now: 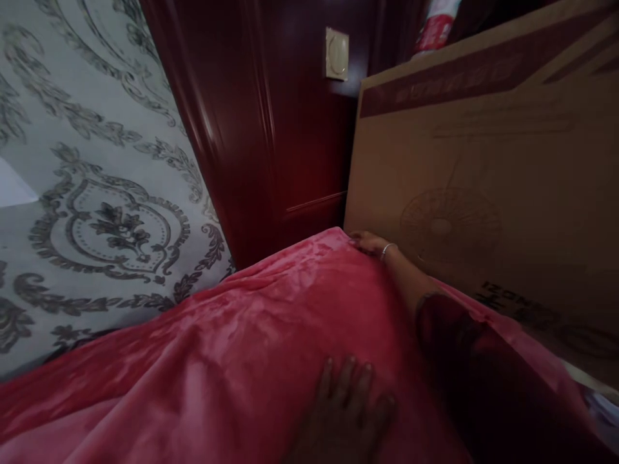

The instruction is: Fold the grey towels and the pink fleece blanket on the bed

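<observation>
A red-pink plush blanket (290, 303) spreads over a raised surface, likely a bed, with soft folds at the lower left. My right hand (368, 243), a silver bangle at its wrist, is at the blanket's far corner. Its fingers are closed around the edge there, with the fingertips partly hidden. Flat on the blanket at the bottom middle rests my left hand (345, 412), palm down, fingers spread and dim in shadow.
A large cardboard box (483, 167) stands upright along the right side, near my right arm. Behind the far edge is a dark red glossy panel (300, 129) bearing a cream square fitting (337, 54). Patterned wallpaper (120, 232) covers the left wall.
</observation>
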The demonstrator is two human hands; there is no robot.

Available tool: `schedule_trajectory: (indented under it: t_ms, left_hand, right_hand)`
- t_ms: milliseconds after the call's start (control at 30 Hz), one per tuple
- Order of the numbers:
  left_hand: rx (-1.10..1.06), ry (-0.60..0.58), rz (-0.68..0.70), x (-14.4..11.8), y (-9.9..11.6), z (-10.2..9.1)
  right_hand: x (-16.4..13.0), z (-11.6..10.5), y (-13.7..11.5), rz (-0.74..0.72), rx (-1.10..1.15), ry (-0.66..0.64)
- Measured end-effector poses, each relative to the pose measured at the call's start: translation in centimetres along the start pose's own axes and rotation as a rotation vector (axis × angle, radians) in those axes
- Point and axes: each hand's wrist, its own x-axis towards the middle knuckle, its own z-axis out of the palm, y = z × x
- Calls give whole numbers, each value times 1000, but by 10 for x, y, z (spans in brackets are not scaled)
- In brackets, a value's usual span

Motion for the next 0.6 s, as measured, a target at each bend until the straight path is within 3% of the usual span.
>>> schedule_trajectory:
  t_ms: [133, 400, 600]
  left_hand:
    - [-25, 5, -16, 1, 4, 3]
    - [-29, -3, -37, 0, 6, 2]
    - [-28, 16, -30, -2, 8, 3]
  right_hand:
    - [3, 0, 0, 34, -67, -111]
    - [-9, 22, 1, 76, -251, 167]
    - [-19, 22, -6, 15, -331, 127]
